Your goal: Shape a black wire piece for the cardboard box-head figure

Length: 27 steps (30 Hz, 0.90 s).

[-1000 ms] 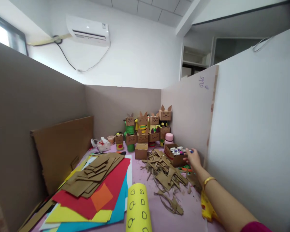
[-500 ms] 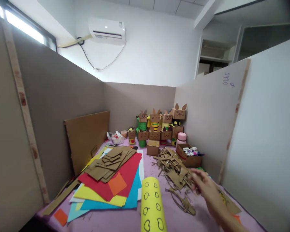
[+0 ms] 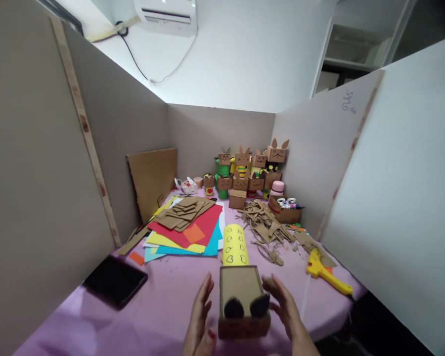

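Observation:
A small cardboard box (image 3: pixel 240 282) with two black, rounded ears (image 3: pixel 234 307) along its near edge sits on the purple tablecloth in front of me. My left hand (image 3: pixel 202 309) is held upright at its left side, fingers stretched out, with a narrow gap to the box. On the other side my right hand (image 3: pixel 285 302) is open too, its fingertips close to the right ear and the box edge; whether they touch I cannot tell. Just behind the box lies a yellow paper roll (image 3: pixel 235 242) with rows of drawn outlines.
A yellow glue gun (image 3: pixel 328 274) lies at the right edge, a black tablet-like slab (image 3: pixel 114 281) at the left. Coloured paper sheets (image 3: pixel 211 220) carry cardboard pieces (image 3: pixel 187 207). Cardboard scraps (image 3: pixel 263 220) lie right of centre. Several box-headed figures (image 3: pixel 241 168) stand at the back.
The view has tilted down. My right hand has come from beside the scraps to the box's right side. My left hand and the eared box have come into view.

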Tool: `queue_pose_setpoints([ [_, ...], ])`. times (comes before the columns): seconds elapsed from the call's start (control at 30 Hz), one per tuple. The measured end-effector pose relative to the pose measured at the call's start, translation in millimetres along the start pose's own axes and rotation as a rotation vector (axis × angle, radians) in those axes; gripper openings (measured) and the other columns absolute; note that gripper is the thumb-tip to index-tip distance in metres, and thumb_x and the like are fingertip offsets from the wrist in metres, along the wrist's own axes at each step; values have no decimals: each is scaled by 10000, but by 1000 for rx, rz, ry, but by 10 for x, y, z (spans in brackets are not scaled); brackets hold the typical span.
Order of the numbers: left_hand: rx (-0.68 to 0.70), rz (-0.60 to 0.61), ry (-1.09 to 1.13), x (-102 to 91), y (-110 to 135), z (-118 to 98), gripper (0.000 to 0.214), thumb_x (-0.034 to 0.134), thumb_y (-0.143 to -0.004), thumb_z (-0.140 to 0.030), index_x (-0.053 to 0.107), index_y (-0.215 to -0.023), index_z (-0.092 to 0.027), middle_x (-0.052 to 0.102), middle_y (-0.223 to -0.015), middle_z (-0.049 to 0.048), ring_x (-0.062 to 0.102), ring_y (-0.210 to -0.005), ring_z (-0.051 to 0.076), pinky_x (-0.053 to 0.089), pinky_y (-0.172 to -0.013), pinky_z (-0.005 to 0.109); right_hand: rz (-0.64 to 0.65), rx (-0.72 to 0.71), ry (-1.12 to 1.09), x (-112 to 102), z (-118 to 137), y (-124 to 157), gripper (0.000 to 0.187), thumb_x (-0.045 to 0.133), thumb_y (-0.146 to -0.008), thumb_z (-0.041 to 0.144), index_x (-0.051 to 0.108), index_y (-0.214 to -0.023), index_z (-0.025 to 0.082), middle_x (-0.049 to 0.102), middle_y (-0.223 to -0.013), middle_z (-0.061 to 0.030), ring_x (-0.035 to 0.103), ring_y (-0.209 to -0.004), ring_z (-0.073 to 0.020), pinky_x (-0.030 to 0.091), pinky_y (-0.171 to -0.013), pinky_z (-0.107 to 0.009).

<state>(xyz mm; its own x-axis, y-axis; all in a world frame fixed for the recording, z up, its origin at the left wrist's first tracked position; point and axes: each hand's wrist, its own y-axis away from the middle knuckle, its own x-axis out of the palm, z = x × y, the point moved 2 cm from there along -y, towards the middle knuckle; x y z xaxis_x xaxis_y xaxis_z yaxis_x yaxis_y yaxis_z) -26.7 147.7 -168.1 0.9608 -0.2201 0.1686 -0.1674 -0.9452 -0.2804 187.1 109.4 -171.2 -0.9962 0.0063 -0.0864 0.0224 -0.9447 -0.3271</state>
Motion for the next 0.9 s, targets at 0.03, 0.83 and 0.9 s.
queue_pose_setpoints([
  [0.03, 6, 45, -50, 10, 15, -61, 860, 480, -676, -720, 297, -1374, -252, 258, -1503, 87, 204, -1369, 301, 218, -1097, 444, 37, -5, 13, 24, 81, -21, 1077, 661, -540, 695, 137, -1413, 344, 237, -1505, -93, 211, -1359, -317, 278, -1053, -454],
  [0.83, 73, 227, -25, 210, -328, -153, 952, 782, -525, -514, 352, -1342, -283, 380, -1422, 97, 307, -1322, 307, 345, -1030, 391, 340, 67, -94, -271, 491, -550, 1065, 799, -517, 519, 279, -1405, 245, 315, -1476, -85, 222, -1361, -256, 181, -1099, -365],
  [0.9, 109, 194, -20, 222, -453, -59, 953, 767, -520, -551, 368, -1336, -262, 387, -1411, 127, 310, -1319, 317, 388, -992, 388, 339, 69, -92, -317, 453, -632, 1073, 788, -529, 527, 254, -1414, 240, 306, -1479, -93, 248, -1354, -257, 178, -1101, -363],
])
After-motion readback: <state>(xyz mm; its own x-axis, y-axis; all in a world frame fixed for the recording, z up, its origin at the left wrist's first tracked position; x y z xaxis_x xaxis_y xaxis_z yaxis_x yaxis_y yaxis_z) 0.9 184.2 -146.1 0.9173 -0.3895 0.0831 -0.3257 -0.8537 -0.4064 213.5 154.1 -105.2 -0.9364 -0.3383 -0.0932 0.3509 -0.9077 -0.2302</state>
